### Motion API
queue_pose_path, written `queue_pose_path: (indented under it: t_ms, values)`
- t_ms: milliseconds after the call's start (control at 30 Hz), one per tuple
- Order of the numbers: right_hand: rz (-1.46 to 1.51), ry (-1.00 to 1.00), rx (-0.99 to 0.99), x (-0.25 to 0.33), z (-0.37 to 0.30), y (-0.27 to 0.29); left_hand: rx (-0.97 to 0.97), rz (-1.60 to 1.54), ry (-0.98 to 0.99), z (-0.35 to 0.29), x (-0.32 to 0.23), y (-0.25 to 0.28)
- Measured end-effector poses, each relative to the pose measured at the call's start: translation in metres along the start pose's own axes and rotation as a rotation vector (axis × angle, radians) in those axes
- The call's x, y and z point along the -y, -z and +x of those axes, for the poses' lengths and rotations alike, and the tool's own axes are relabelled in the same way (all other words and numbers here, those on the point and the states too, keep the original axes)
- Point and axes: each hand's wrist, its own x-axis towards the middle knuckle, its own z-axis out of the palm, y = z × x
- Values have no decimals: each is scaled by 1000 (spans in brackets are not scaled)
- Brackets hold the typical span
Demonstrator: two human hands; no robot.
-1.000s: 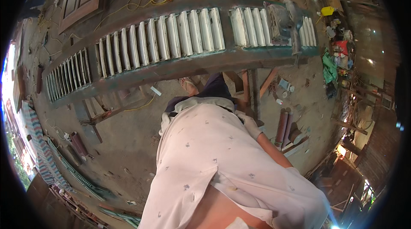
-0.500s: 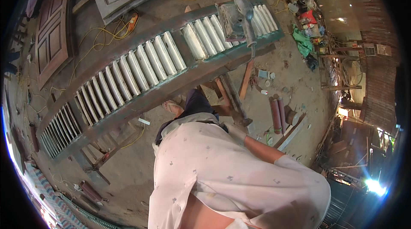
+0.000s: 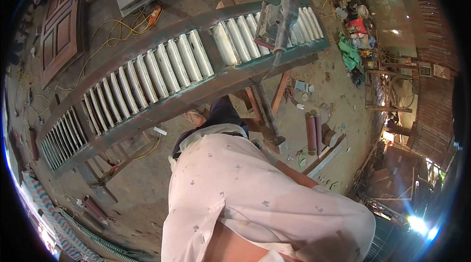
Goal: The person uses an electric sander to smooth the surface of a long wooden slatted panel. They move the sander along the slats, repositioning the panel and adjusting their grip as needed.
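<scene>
- The shutter [image 3: 162, 73], a long louvred panel with a green frame and pale slats, lies flat on a trestle [image 3: 265, 110] and spans the view from lower left to upper right.
- The sander [image 3: 277, 19] sits on the slats near the shutter's right end, by the far edge. Its cord [image 3: 274, 61] drops over the near edge toward the floor.
- Nobody holds the sander, and no hand is near it.
- Neither hand shows. The pale shirt [image 3: 255, 198] fills the lower middle of the view and hides both, so I cannot tell how the fingers are set or whether they hold anything.
- What looks like a bare forearm [image 3: 294, 174] shows at the shirt's right side; its hand is out of sight.
- One foot [image 3: 196, 115] stands on the floor just under the shutter's near edge, about midway along.
- Reddish rolls [image 3: 314, 132] lie on the floor to the right of the trestle, and a door [image 3: 64, 26] lies beyond the shutter's far edge at upper left.
- Judged step: a pause in the sanding, with the tool parked and the person standing at the near edge.
- Going back to it would call for a reach across to the right end and a firm grip on the sander's body. The cord should stay clear of the slats and the near edge.
</scene>
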Motion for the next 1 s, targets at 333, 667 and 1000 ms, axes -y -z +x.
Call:
queue_pose_path:
  t_ms: [333,667,1000]
  values:
    - [44,139,44,-27,-15,10,15,23,7,-7,-3,14]
    - [-648,460,-308,106,-58,13,120,63,-41,-54,-22,82]
    - [-790,487,-44,134,-31,15,-27,-196,-272,2,-120,141]
